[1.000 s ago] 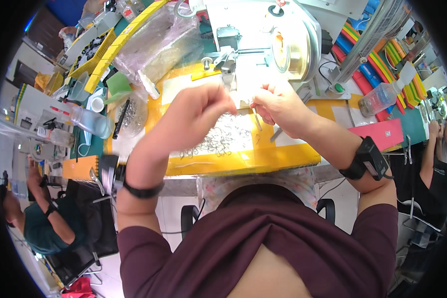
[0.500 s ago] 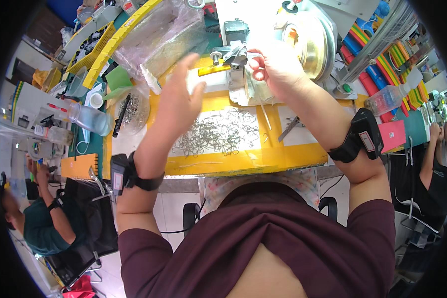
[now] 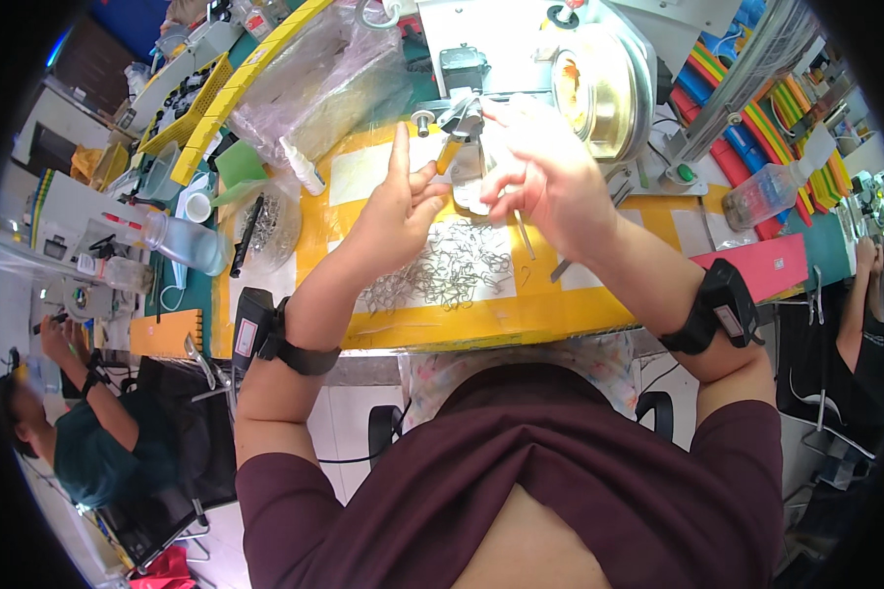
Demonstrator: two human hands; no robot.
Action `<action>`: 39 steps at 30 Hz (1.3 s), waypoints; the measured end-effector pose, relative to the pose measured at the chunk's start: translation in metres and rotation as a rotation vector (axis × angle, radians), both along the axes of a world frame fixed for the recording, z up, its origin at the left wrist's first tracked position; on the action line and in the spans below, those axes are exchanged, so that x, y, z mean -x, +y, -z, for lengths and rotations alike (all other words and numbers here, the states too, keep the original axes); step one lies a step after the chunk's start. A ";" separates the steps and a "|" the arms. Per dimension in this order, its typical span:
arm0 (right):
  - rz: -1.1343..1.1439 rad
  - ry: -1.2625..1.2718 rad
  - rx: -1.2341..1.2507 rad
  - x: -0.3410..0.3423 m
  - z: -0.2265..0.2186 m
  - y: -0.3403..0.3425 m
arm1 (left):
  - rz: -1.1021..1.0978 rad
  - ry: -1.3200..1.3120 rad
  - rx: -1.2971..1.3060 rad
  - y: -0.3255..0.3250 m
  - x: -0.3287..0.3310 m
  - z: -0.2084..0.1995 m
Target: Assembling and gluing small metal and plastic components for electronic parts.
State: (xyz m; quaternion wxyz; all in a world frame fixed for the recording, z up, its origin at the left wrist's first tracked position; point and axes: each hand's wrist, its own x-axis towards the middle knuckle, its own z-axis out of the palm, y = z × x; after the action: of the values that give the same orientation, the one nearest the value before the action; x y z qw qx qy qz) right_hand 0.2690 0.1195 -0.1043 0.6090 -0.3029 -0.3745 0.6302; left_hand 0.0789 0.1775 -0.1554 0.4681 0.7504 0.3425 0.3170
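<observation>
My left hand [image 3: 395, 216] is over the left side of a heap of small bent metal wire pieces [image 3: 457, 270], its index finger stretched out. Its other fingertips are at the lower end of a yellow handle [image 3: 449, 156], seemingly touching it. That handle hangs tilted from a small metal clamp fixture [image 3: 462, 115] on a white machine [image 3: 491, 34]. My right hand [image 3: 563, 191] is just right of the fixture, fingers apart, with the index fingertip close to the clamp. Bright glare washes out this fingertip, and I see nothing held.
A gold-coloured wheel [image 3: 599, 98] stands behind my right hand. Tweezers-like metal tools lie under my right wrist. Leftward are a white bottle [image 3: 303, 167], a bag of small metal pieces [image 3: 270, 231] and a blue-tinted jar [image 3: 185, 240]. A pink card [image 3: 756, 272] lies right. Co-workers sit on both sides.
My left hand has moved right and nearer, to the yellow handle. The handle has swung from nearly level to pointing downward. My right hand has drawn nearer, its pinched fingers now spread.
</observation>
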 end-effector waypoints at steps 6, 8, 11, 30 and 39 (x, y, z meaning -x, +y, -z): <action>-0.415 -0.279 -0.039 -0.006 0.004 -0.007 | 0.005 -0.031 0.272 0.014 -0.009 -0.026; -0.360 -0.294 -0.039 -0.008 -0.001 -0.007 | 0.052 -0.031 0.232 0.012 0.005 -0.010; -0.334 -0.910 -0.152 -0.033 -0.024 -0.018 | 0.072 0.010 0.190 -0.004 0.010 0.001; 0.663 -0.164 -0.289 -0.198 -0.060 -0.046 | 0.226 0.197 -0.207 -0.075 -0.043 -0.068; -0.108 -0.384 -0.093 -0.072 -0.002 -0.077 | 0.240 -0.419 0.245 -0.080 -0.120 -0.067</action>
State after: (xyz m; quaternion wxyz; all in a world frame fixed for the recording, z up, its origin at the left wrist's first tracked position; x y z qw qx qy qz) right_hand 0.3410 0.0424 -0.1026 0.5051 -0.3683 -0.5281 0.5748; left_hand 0.1987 0.0975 -0.0889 0.6503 0.6414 0.1828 0.3636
